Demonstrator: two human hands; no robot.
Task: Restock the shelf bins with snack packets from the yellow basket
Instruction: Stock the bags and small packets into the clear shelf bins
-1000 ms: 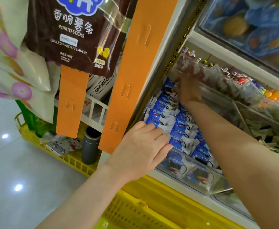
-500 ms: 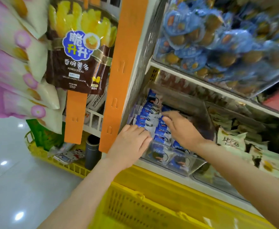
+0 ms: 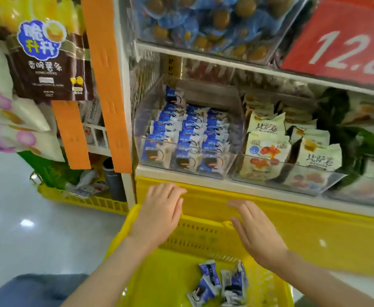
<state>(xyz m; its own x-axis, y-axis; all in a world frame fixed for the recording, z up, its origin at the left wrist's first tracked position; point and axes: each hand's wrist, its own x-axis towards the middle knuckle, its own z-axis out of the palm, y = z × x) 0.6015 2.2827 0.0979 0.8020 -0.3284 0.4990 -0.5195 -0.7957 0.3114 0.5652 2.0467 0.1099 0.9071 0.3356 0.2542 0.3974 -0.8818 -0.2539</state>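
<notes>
Restocking appears well along: left hand [image 3: 161, 214] and right hand [image 3: 257, 235] hover flat-fingered and empty over the basket [image 3: 201, 238], a few packets [image 3: 212, 282] lying near its right wall, while the bin [image 3: 147, 107] looks full but for its rear.

- Clear bin [image 3: 182, 166]: holds three rows of blue-and-white packets [image 3: 190, 129].
- Yellow basket [image 3: 203, 238]: directly below the bin; two loose packets [image 3: 208, 282] lie on its floor.
- Left hand [image 3: 159, 216]: below the bin, over the basket's far rim, fingers straight, holding nothing.
- Right hand [image 3: 257, 235]: below the bin, to its right, fingers straight, holding nothing.
- Cream packets [image 3: 268, 147]: just right of the bin.
- Red price sign [image 3: 341, 41]: above the bin, to its right.
</notes>
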